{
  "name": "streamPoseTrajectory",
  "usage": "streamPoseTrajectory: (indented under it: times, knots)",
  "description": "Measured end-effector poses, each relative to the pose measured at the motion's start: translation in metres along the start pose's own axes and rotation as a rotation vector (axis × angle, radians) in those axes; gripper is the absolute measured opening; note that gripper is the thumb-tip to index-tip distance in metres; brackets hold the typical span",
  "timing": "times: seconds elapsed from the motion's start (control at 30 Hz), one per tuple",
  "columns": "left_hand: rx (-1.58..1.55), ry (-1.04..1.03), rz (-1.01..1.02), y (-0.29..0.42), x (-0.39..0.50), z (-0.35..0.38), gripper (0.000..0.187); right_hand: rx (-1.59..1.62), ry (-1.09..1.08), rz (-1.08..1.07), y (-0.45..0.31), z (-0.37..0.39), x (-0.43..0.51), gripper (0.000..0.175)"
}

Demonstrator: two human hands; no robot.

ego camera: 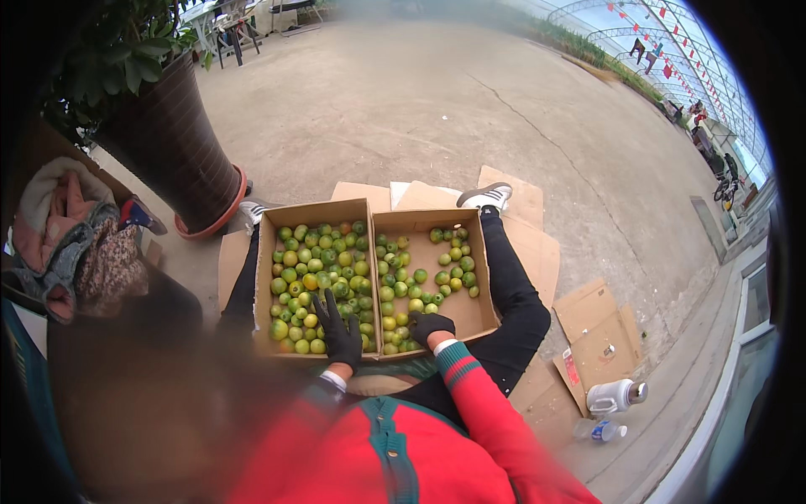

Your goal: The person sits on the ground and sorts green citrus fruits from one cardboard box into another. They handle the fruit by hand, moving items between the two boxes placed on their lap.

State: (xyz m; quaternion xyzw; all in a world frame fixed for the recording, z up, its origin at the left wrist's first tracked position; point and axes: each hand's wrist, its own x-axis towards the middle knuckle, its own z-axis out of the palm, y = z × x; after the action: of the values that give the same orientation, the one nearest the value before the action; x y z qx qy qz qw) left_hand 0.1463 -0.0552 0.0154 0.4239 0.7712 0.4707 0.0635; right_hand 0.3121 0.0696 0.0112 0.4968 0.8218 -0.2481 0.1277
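Two open cardboard boxes stand side by side between my outstretched legs. The left box (313, 210) is full of small round tomatoes (306, 254), mostly green, a few turning yellow or orange. In the right box (469, 315), more green tomatoes (400, 289) lie along the left side and in a group towards the far right, with bare cardboard showing between. My left hand (342, 339), in a black glove, rests over the near right part of the left box with fingers spread. Over the near part of the right box, my black-gloved right hand (432, 326) has curled fingers against the tomatoes; its grasp is hidden.
Flattened cardboard (526, 246) lies beneath and around my legs. At the right are a white thermos (609, 397) and a plastic bottle (600, 431). A large potted plant (170, 138) stands left, near a box of clothes (69, 233). A blur covers the lower left.
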Motion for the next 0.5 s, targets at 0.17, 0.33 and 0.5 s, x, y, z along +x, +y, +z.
streamPoseTrajectory:
  times: [0.17, 0.33, 0.5]
  knots:
    - [-0.055, -0.052, 0.132, 0.003, 0.000, -0.002, 0.079, -0.028, 0.182, 0.076, 0.004, 0.007, 0.002, 0.034]
    - [-0.129, -0.244, 0.164, 0.020, -0.004, -0.011, 0.082, 0.483, 0.506, -0.473, -0.018, -0.012, -0.029, 0.026]
    - [-0.321, -0.256, 0.121, -0.011, -0.001, -0.001, 0.067, 0.588, 0.429, -0.744, -0.049, -0.011, -0.040, 0.030]
